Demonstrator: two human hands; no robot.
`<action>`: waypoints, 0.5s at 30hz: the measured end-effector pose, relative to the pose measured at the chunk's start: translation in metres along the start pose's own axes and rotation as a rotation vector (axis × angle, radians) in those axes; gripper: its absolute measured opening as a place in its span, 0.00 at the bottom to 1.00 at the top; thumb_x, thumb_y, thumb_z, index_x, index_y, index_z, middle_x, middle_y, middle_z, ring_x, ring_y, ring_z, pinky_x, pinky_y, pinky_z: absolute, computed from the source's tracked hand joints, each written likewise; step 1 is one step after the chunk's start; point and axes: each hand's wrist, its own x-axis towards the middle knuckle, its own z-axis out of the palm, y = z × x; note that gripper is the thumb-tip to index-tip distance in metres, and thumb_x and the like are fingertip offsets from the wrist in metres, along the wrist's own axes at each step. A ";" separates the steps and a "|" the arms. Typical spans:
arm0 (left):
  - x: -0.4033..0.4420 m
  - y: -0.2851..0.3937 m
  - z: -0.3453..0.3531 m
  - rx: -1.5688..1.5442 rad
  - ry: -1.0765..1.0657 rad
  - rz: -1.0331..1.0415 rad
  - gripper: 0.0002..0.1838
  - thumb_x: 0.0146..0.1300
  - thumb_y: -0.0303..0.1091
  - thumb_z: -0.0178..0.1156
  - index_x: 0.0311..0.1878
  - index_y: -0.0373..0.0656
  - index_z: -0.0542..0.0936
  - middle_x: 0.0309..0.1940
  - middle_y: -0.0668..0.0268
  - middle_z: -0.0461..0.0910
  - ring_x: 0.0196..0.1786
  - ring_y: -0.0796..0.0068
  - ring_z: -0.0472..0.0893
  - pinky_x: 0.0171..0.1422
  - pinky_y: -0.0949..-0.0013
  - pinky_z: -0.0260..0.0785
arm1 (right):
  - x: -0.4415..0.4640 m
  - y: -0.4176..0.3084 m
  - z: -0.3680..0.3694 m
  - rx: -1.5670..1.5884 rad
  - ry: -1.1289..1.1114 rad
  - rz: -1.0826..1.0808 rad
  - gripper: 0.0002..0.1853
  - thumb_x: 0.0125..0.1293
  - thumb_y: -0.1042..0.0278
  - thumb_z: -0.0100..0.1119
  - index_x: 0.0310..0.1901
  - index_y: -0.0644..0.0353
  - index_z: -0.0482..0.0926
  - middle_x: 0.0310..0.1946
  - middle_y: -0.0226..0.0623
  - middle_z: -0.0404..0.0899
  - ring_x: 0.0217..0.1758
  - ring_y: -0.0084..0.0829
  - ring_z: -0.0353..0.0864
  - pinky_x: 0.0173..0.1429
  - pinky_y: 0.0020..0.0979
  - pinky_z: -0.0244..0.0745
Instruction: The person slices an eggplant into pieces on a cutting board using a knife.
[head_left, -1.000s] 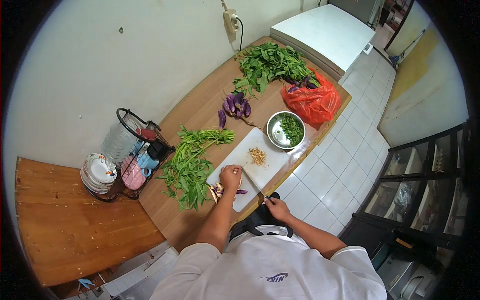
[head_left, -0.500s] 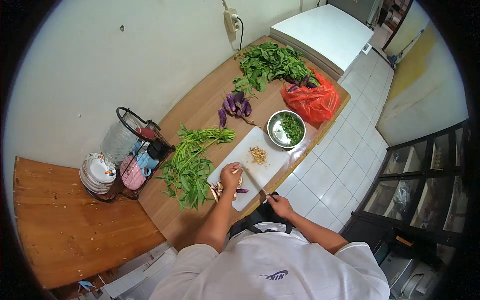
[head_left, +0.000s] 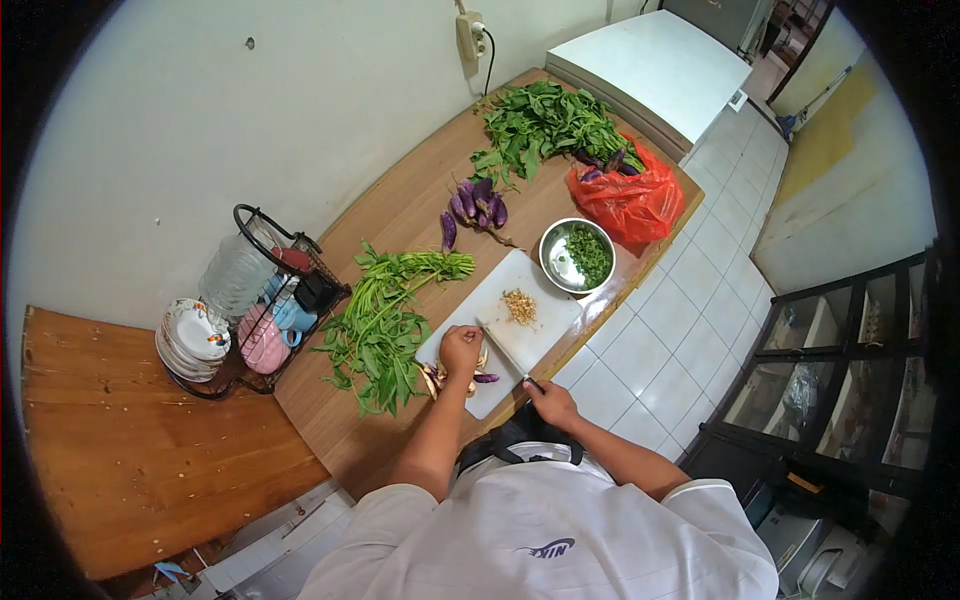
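Note:
My right hand (head_left: 552, 403) is closed around the handle of a kitchen knife (head_left: 508, 353), its blade slanting across the white cutting board (head_left: 548, 340) with the tip close to my left hand. Curled over the board's left side, my left hand (head_left: 460, 352) has its fingers closed; what they grip is mostly hidden. Below it lie pale cut pieces (head_left: 432, 380) and a purple-skinned piece (head_left: 486, 378). A small heap of chopped beige bits (head_left: 519, 307) rests further up the board.
Beside the board stands a steel bowl (head_left: 577, 257) with chopped greens. Leafy stalks (head_left: 375, 330) lie left, small purple eggplants (head_left: 478, 205) behind. More greens (head_left: 545, 125) and a red plastic bag (head_left: 635, 200) sit at the far end. A dish rack (head_left: 262, 310) stands left.
My right hand has shifted slightly left with the knife, nearer the board. My left hand stays at about the same spot, with its fingers turned slightly. The view has moved a little.

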 end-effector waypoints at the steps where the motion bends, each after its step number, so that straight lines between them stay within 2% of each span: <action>1: 0.000 -0.001 0.001 0.014 0.016 0.000 0.06 0.55 0.35 0.74 0.34 0.46 0.91 0.32 0.63 0.85 0.36 0.60 0.86 0.42 0.59 0.77 | 0.004 -0.006 0.001 0.000 0.000 0.005 0.36 0.74 0.29 0.45 0.57 0.55 0.84 0.47 0.59 0.86 0.57 0.57 0.84 0.62 0.50 0.77; 3: -0.001 -0.001 0.001 0.029 0.008 -0.009 0.06 0.55 0.36 0.74 0.34 0.47 0.91 0.32 0.63 0.85 0.36 0.60 0.86 0.42 0.59 0.77 | 0.013 -0.016 0.001 -0.013 -0.048 0.077 0.36 0.74 0.29 0.45 0.57 0.55 0.84 0.48 0.59 0.86 0.57 0.58 0.84 0.63 0.51 0.77; 8: 0.000 -0.005 0.000 0.027 0.002 0.000 0.06 0.55 0.37 0.74 0.34 0.48 0.91 0.33 0.64 0.85 0.37 0.59 0.86 0.42 0.58 0.77 | 0.010 -0.008 0.004 -0.014 0.006 0.050 0.35 0.74 0.29 0.47 0.58 0.54 0.85 0.49 0.56 0.87 0.58 0.55 0.84 0.63 0.48 0.77; 10: -0.001 0.001 -0.005 0.039 -0.045 -0.033 0.07 0.57 0.36 0.74 0.37 0.47 0.92 0.34 0.61 0.85 0.36 0.64 0.86 0.43 0.62 0.78 | 0.001 0.005 0.003 0.009 0.042 0.015 0.35 0.74 0.29 0.47 0.57 0.53 0.86 0.49 0.56 0.87 0.58 0.55 0.84 0.63 0.48 0.77; 13: -0.001 0.002 -0.007 -0.001 -0.062 -0.067 0.07 0.57 0.35 0.74 0.39 0.47 0.92 0.34 0.61 0.85 0.36 0.65 0.86 0.44 0.62 0.78 | -0.010 0.020 0.000 0.030 0.010 0.040 0.34 0.74 0.30 0.48 0.56 0.55 0.86 0.48 0.55 0.87 0.56 0.55 0.85 0.62 0.47 0.78; 15: -0.001 -0.002 -0.007 -0.025 -0.073 -0.048 0.08 0.58 0.34 0.74 0.40 0.46 0.92 0.35 0.61 0.85 0.37 0.66 0.86 0.45 0.63 0.78 | -0.009 0.024 0.000 0.114 -0.056 0.051 0.35 0.75 0.29 0.45 0.56 0.53 0.85 0.51 0.56 0.86 0.57 0.57 0.84 0.62 0.49 0.77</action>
